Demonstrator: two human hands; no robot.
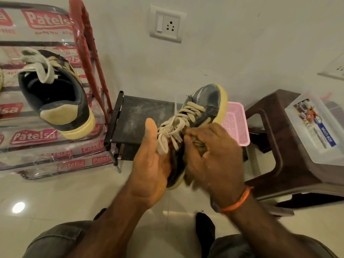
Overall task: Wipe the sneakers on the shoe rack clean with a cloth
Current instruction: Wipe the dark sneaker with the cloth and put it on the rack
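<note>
A dark grey sneaker (206, 103) with a cream sole and cream laces is held in front of me, toe pointing away. My left hand (150, 162) grips its heel end from the left, thumb up beside the laces. My right hand (214, 155) holds a crumpled greyish cloth (198, 145) and presses it against the sneaker's right side. The matching second sneaker (55, 94) sits on the plastic-wrapped shoe rack (39, 142) at the left, heel toward me.
A small dusty black rack (134, 116) stands behind the held sneaker, with a pink mesh basket (236, 123) to its right. A brown plastic stool (275, 138) carries a clear lidded box (314, 127). A wall socket (167, 24) is above. My knees are at the bottom.
</note>
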